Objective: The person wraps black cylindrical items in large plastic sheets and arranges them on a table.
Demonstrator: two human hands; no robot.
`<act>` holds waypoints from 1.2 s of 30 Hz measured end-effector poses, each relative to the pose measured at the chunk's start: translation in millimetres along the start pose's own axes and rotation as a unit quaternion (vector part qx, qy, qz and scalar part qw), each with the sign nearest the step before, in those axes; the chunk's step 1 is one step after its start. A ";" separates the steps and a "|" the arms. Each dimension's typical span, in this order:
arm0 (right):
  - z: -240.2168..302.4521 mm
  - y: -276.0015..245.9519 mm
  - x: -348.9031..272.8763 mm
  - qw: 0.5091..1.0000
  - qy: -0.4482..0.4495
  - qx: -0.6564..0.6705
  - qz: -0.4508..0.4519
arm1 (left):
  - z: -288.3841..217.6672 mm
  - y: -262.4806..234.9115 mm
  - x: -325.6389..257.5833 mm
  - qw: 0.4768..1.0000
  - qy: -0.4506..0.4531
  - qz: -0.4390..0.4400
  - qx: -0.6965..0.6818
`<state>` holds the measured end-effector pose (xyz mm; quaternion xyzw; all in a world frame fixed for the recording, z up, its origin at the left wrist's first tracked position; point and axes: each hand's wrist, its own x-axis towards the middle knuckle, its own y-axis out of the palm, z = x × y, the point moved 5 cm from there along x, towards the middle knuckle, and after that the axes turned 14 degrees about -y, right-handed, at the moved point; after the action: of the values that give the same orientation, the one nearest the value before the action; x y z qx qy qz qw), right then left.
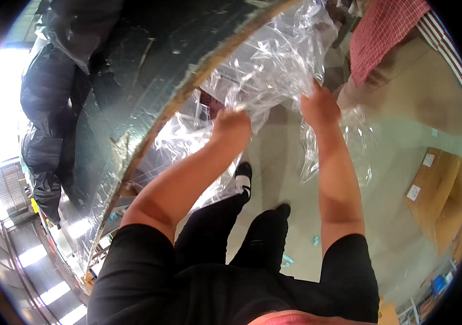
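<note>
Crumpled clear plastic sheeting (277, 70) stretches between my two hands beside the table's edge. My left hand (232, 129) is closed in a fist on the sheeting, close to the wooden edge of the table. Farther right, my right hand (320, 108) also grips it, with the fingers wrapped round a gathered part. Some of the film hangs below my right hand, and more spreads under my left forearm toward the floor. Through the film by my left hand shows a dark reddish-brown thing that I cannot make out.
A dark-topped table (149, 65) with a worn wooden edge fills the upper left. Black puffy bundles (49, 103) lie on it. Another person in red checked cloth (380, 35) stands at the upper right. An opened cardboard box (437, 189) sits on the floor at right, near small teal scraps (287, 260).
</note>
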<state>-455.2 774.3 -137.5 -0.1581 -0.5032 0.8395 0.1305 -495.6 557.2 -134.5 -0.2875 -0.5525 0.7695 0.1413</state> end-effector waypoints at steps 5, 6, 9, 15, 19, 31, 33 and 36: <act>103.8 60.8 99.4 0.929 -0.351 0.007 -0.115 | -14.7 -11.6 -53.2 0.993 0.053 0.099 -0.034; 149.5 56.0 91.5 0.882 -0.444 0.042 -0.154 | -13.2 -3.3 -65.8 0.992 0.075 0.094 -0.034; 218.4 91.5 98.6 0.823 -0.525 0.182 -0.115 | -13.6 -16.0 -87.4 0.991 0.078 0.087 -0.064; 191.5 264.2 162.1 0.465 0.075 0.881 -0.048 | -6.2 -17.2 -102.6 0.988 0.088 0.034 -0.126; 148.8 265.5 169.6 0.719 -0.231 0.655 0.006 | -0.9 -23.3 -97.1 0.978 0.118 0.026 -0.170; 9.8 -128.8 -286.9 0.972 -0.053 0.018 0.230 | 49.7 -71.9 -200.7 0.928 0.137 0.148 -0.313; 36.9 -196.8 -333.0 0.973 -0.052 0.090 0.206 | 50.2 -105.9 -234.1 0.916 0.225 0.100 -0.316; 88.9 -273.5 -365.5 0.951 -0.195 0.191 0.147 | 72.7 -126.6 -277.0 0.914 0.141 0.216 -0.313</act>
<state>-139.3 690.3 193.3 -0.0358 -0.3203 0.9443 -0.0668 -331.6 397.3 79.0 -0.5347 -0.6638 0.5207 -0.0486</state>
